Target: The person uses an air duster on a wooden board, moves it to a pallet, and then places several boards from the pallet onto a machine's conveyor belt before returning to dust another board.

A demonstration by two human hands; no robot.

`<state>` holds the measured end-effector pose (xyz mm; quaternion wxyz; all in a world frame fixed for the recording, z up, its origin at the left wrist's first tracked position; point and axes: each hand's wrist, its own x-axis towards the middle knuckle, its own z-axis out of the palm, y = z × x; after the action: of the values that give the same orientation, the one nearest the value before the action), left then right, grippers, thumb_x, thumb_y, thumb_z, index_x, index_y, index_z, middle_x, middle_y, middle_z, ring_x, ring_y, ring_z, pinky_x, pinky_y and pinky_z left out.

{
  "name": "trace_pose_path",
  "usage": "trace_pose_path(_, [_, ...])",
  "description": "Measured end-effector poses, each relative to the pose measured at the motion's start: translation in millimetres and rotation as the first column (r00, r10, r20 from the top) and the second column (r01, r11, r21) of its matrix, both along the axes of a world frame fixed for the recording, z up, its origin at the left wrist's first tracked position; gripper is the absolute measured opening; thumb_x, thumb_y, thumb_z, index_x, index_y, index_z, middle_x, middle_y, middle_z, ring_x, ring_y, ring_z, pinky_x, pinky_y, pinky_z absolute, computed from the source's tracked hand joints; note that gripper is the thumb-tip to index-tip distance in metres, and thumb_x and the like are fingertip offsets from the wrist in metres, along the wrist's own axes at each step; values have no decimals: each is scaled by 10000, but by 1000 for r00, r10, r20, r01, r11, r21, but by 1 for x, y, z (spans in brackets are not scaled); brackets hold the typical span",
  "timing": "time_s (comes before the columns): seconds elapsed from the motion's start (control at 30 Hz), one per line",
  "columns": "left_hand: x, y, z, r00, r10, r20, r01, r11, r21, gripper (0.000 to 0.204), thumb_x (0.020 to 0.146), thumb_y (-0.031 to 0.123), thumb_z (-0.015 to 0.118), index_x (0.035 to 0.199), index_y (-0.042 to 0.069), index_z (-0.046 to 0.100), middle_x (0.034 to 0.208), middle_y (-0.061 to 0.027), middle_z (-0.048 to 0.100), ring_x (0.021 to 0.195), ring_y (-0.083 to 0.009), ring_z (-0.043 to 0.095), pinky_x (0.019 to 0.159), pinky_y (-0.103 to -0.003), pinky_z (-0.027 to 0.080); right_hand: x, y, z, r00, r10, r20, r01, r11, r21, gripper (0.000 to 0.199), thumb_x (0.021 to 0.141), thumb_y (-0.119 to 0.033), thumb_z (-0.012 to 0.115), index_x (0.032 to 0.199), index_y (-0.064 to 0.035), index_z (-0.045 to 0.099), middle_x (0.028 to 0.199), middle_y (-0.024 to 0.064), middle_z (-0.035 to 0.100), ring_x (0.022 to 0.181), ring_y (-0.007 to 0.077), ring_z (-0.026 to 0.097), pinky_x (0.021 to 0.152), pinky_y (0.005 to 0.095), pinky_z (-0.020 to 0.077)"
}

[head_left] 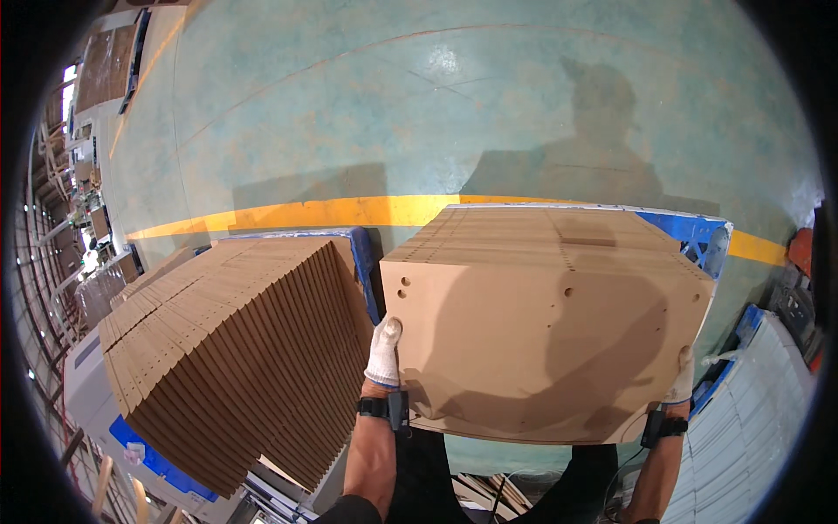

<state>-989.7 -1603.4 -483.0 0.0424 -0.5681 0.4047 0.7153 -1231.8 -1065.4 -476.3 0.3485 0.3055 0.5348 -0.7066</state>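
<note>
Slippage worries us: our gloved left hand (383, 352) and right hand (682, 377) clasp the near corners of the top brown board (546, 345), lying on its stack on the blue pallet (698, 234). Uneven pulling could skew it against the neighbouring fanned stack (236, 349).

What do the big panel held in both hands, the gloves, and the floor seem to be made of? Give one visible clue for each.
Panel: probably fibreboard or similar pressed wood; even matt brown face, no grain, drilled holes.
Gloves, on the left hand and right hand: seemingly knitted fabric; white, soft-looking.
Floor: likely coated concrete; green-grey, glossy glare, a yellow painted line.
</note>
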Motion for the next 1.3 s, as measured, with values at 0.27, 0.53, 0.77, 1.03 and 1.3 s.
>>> trace_pose_path(0.27, [-5,6,2,1000,25,-3,-25,999,-37,586,1014,480,630,1322,-20,613,1214,-91,688,1089,-187,677,929,-334,553,-3,2,-6,999,-36,-8,36,999,7,794,916,-525,749,1485,-45,473,1400,89,604,1207,258,641,1001,415,560])
trace_pose_path(0.53, [-16,12,12,1000,-23,17,24,995,-95,548,1026,469,608,1265,-24,633,1194,-81,688,1051,-178,669,940,-337,536,12,49,-38,1000,-5,-9,6,998,55,767,956,-512,702,1521,-68,432,1445,72,566,1261,250,600,1030,399,534])
trace_pose_path(0.77, [-23,11,16,999,10,-41,-13,998,-63,619,1029,463,604,1393,-35,557,1334,-97,634,1228,-188,592,1064,-344,465,10,42,-44,998,34,-49,-35,999,-9,784,961,-505,697,1544,-79,393,1470,66,544,1271,239,592,1047,390,524])
trace_pose_path(1.03, [-11,15,-7,982,-88,166,74,993,88,699,1046,555,506,1527,52,443,1478,-127,554,1326,-278,540,1143,-469,423,6,49,-28,914,397,-81,-330,846,419,510,1063,-302,544,1491,-37,459,1419,95,575,1228,235,590,1019,371,522])
trace_pose_path(1.3, [1,2,-8,998,37,-48,-31,994,104,776,1012,635,504,1568,105,394,1532,-110,516,1362,-343,509,1145,-498,413,-23,-27,-7,934,277,-225,-244,956,164,1023,872,-714,683,1535,21,424,1487,75,541,1350,179,498,1120,347,410])
